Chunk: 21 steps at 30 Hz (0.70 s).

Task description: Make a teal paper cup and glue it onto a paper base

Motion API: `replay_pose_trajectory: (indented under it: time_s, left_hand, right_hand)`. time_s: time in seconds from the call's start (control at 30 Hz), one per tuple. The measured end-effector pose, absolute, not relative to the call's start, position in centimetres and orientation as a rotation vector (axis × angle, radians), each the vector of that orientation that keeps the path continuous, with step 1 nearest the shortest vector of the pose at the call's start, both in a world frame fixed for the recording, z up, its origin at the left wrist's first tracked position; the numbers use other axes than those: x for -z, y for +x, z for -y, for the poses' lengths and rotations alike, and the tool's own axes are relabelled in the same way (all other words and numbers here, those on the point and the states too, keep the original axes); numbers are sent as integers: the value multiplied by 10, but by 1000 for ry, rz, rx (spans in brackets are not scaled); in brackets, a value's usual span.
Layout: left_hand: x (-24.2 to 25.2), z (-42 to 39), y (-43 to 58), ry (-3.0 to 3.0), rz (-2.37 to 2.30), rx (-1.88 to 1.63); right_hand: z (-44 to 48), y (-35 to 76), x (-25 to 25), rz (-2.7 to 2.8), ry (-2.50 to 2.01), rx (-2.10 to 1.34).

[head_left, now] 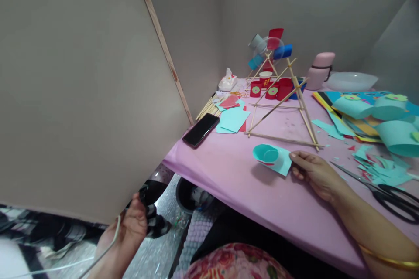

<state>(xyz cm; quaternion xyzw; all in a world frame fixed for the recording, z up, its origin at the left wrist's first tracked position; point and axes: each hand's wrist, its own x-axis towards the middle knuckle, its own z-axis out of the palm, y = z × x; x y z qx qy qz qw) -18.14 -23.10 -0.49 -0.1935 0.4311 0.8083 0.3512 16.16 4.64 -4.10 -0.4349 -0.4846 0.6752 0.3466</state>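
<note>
My right hand [314,172] rests on the pink table [235,174], fingers curled and pinched on the edge of a teal paper-covered cup [272,158] lying on its side. My left hand [129,229] is down below the table's left edge, near the floor, closed around a black object [149,216] with a white cable [111,242] running over the hand. A frame of wooden sticks [288,109] stands just behind the teal cup.
A black phone [200,130] lies at the table's left corner. Black scissors [389,194] lie at the right among teal paper scraps [379,170]. Red cups [273,89], a pink bottle [319,70], coloured paper sheets [233,118] and a grey partition [81,87] surround the table.
</note>
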Motion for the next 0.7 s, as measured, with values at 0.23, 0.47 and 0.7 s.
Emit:
replay_pose_trajectory:
  time_s: [0.23, 0.47, 0.7]
  left_hand:
    - [-2, 260, -179, -472, -946, -2081]
    - [-26, 286, -172, -462, -1183, -2126]
    - [-90, 266, -143, -188, -1405, -2483]
  right_hand:
    - [-46, 161, 40, 1261, -1121, -1745]
    - [-47, 163, 45, 1282, -1129, -1754]
    - [-42, 160, 44, 1292, -1097, -1813]
